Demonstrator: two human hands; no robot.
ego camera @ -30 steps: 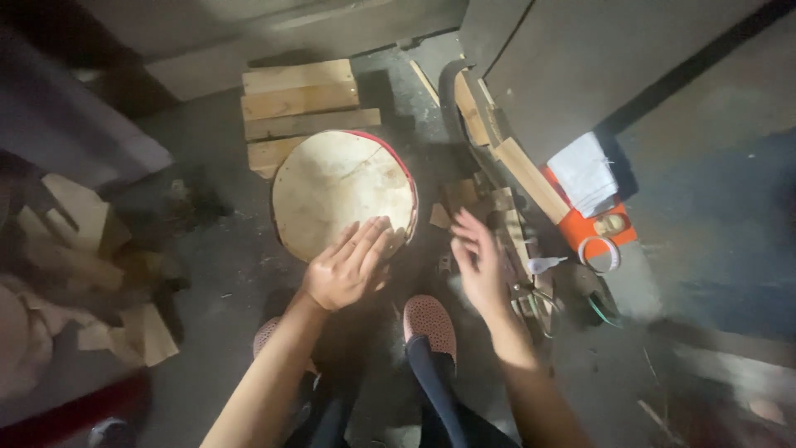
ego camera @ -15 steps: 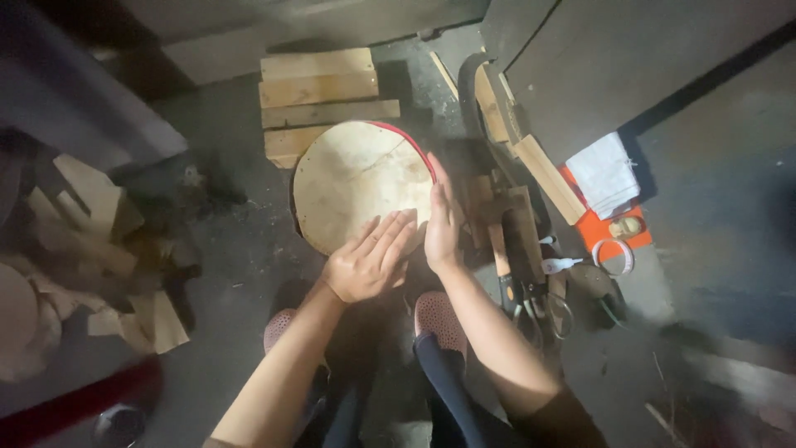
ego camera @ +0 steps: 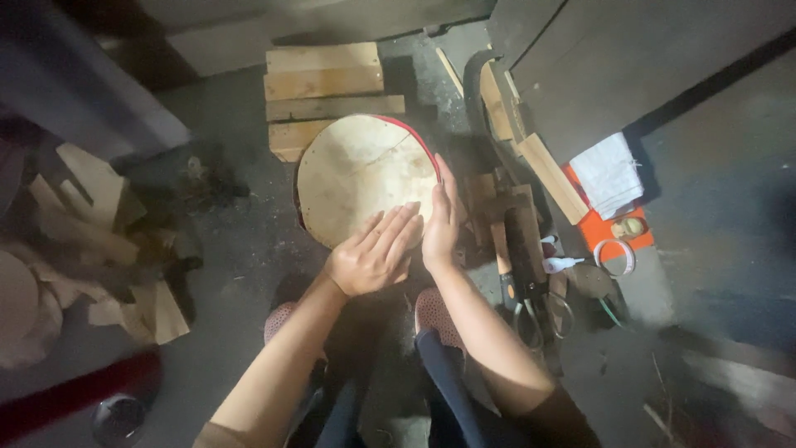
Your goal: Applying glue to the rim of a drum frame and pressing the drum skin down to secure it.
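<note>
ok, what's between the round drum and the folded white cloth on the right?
In the head view, wooden blocks and slats lie between the drum and the white cloth; the right hand rests against the drum's edge.

A round, pale skin-topped drum (ego camera: pixel 356 174) with a red rim sits upright on the floor. Its flat face points up.

The left hand (ego camera: pixel 369 259) is covering the near edge of the round drum (ego camera: pixel 356 178), and the right hand (ego camera: pixel 439 217) is hiding part of its right rim. The drum is concealing the lower ends of the wooden planks (ego camera: pixel 325 81) behind it. Both forearms are running out of the bottom edge. The small tools (ego camera: pixel 531 290) to the right are lying too dark to identify.
</note>
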